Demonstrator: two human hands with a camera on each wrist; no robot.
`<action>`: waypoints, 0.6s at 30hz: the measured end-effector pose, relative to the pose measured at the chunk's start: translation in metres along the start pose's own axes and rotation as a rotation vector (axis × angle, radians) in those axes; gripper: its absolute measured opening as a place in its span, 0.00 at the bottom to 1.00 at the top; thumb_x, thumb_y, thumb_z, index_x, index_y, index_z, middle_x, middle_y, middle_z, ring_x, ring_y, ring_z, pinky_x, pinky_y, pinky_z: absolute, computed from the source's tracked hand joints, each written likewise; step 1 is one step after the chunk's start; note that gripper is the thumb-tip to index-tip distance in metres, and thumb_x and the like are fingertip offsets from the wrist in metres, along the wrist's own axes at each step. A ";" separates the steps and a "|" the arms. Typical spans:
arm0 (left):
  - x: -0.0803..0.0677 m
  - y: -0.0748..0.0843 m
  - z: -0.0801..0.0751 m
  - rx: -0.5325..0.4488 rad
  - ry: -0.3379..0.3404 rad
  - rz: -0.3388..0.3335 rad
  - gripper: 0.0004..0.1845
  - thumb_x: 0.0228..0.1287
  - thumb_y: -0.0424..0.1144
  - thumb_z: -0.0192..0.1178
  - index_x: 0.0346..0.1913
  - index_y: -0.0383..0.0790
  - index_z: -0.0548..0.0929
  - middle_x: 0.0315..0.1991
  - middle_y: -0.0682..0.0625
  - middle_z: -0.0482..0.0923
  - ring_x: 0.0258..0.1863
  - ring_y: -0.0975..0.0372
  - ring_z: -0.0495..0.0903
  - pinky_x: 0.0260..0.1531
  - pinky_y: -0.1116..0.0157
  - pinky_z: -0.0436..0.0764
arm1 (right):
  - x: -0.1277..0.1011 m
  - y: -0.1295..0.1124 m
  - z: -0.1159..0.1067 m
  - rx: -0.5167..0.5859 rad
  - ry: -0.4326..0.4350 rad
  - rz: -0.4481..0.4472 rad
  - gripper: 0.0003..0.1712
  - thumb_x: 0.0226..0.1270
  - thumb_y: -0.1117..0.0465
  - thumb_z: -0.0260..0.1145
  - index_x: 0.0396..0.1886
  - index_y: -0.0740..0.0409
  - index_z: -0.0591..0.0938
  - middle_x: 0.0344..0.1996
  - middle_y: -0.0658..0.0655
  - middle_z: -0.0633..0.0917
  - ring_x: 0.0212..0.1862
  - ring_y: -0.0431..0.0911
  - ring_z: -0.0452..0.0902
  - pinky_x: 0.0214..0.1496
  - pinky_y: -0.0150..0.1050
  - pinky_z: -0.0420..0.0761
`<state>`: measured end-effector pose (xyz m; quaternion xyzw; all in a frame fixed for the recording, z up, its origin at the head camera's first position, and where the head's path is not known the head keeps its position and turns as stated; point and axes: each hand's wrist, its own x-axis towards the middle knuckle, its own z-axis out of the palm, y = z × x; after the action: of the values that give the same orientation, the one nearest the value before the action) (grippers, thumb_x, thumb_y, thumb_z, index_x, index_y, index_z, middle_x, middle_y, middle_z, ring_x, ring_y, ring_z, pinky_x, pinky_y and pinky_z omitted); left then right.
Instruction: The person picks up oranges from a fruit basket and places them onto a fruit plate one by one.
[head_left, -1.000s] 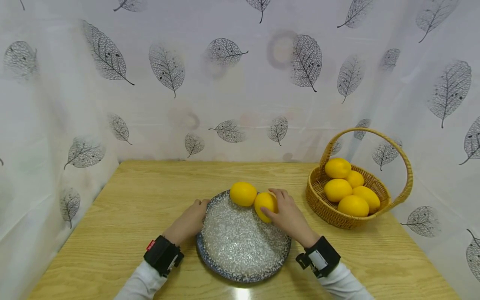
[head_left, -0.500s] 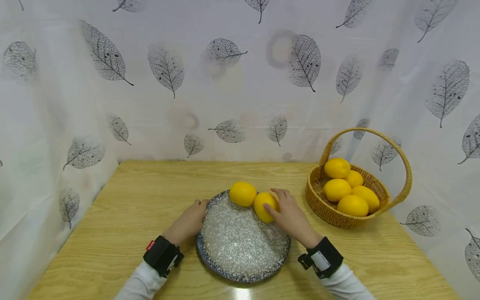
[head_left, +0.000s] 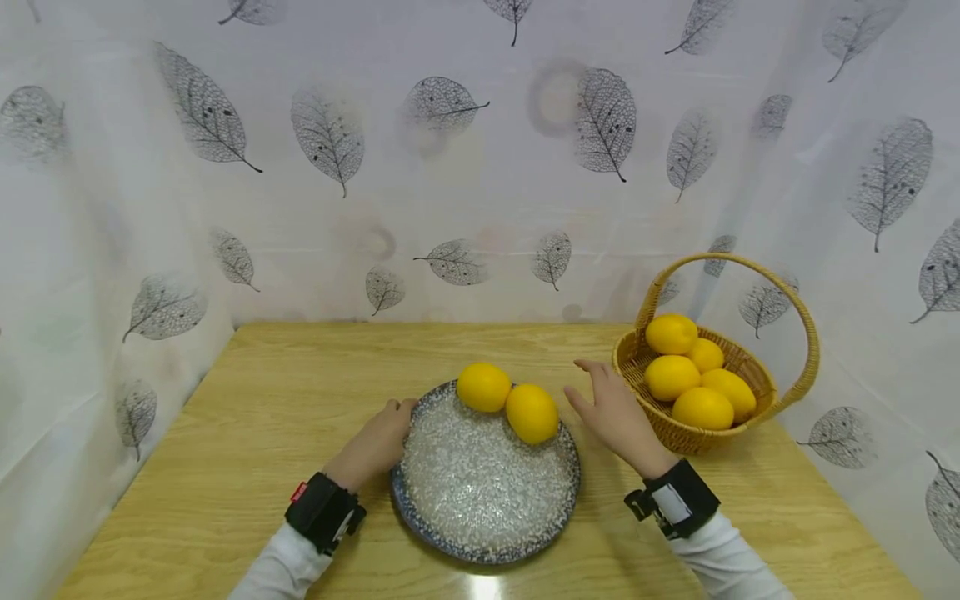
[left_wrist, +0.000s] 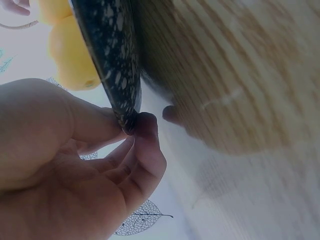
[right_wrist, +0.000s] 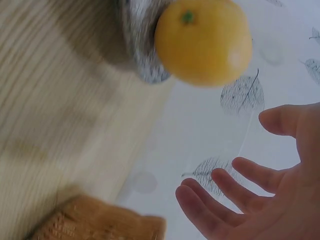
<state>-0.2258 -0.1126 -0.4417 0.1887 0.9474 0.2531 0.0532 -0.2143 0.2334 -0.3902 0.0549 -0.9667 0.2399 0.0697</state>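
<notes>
While two yellow fruits point(head_left: 532, 414) sit side by side on the far part of a round speckled plate point(head_left: 480, 500), seeming to touch, the left hand point(head_left: 380, 442) pinches that plate's left rim, thumb above and a fingertip beneath, as the left wrist view shows. Most of the plate's face, from its middle to the near rim, lies bare in front of the fruits. On the other side, the right hand point(head_left: 615, 412) hangs just past the right rim with fingers spread, apart from the fruit; a narrow strip of surface point(head_left: 300, 358) shows between fingertips and plate. Close behind that hand stands a wicker basket point(head_left: 678, 437) holding five more yellow fruits point(head_left: 703, 408), near the surface's right edge, its tall handle point(head_left: 812, 358) arching over. Room is tight between plate and basket, wider left of the left hand, where wood runs out to the slanting left edge. Beyond the straight far edge hangs a leaf-patterned curtain point(head_left: 465, 192).
</notes>
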 end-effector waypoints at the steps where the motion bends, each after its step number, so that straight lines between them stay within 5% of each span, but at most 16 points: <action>1: 0.000 0.000 0.000 -0.003 0.001 0.003 0.25 0.68 0.21 0.54 0.68 0.21 0.69 0.50 0.31 0.75 0.47 0.48 0.78 0.51 0.49 0.81 | 0.001 0.004 -0.003 -0.011 0.007 0.001 0.32 0.79 0.51 0.57 0.73 0.66 0.68 0.67 0.73 0.71 0.68 0.68 0.69 0.67 0.65 0.73; 7: 0.000 -0.001 -0.001 -0.003 0.020 0.028 0.25 0.67 0.21 0.55 0.67 0.20 0.69 0.51 0.29 0.75 0.50 0.45 0.78 0.53 0.47 0.81 | 0.008 0.033 -0.032 -0.120 0.066 0.034 0.30 0.78 0.53 0.56 0.69 0.70 0.71 0.64 0.77 0.71 0.64 0.72 0.69 0.64 0.67 0.73; 14: 0.000 0.002 -0.001 -0.007 -0.002 0.000 0.25 0.69 0.22 0.53 0.68 0.21 0.69 0.52 0.30 0.75 0.50 0.46 0.78 0.53 0.48 0.81 | 0.003 0.077 -0.060 -0.293 0.147 0.183 0.33 0.73 0.53 0.59 0.65 0.77 0.70 0.59 0.85 0.68 0.54 0.80 0.67 0.47 0.69 0.75; 18: -0.002 0.002 0.000 -0.009 -0.003 -0.012 0.26 0.68 0.24 0.55 0.69 0.22 0.68 0.53 0.30 0.75 0.51 0.47 0.78 0.55 0.48 0.81 | -0.003 0.094 -0.063 -0.334 0.141 0.238 0.34 0.72 0.55 0.62 0.62 0.82 0.69 0.55 0.88 0.67 0.53 0.84 0.65 0.46 0.72 0.73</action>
<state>-0.2236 -0.1119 -0.4405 0.1833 0.9472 0.2567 0.0570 -0.2179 0.3458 -0.3780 -0.0886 -0.9855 0.0863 0.1165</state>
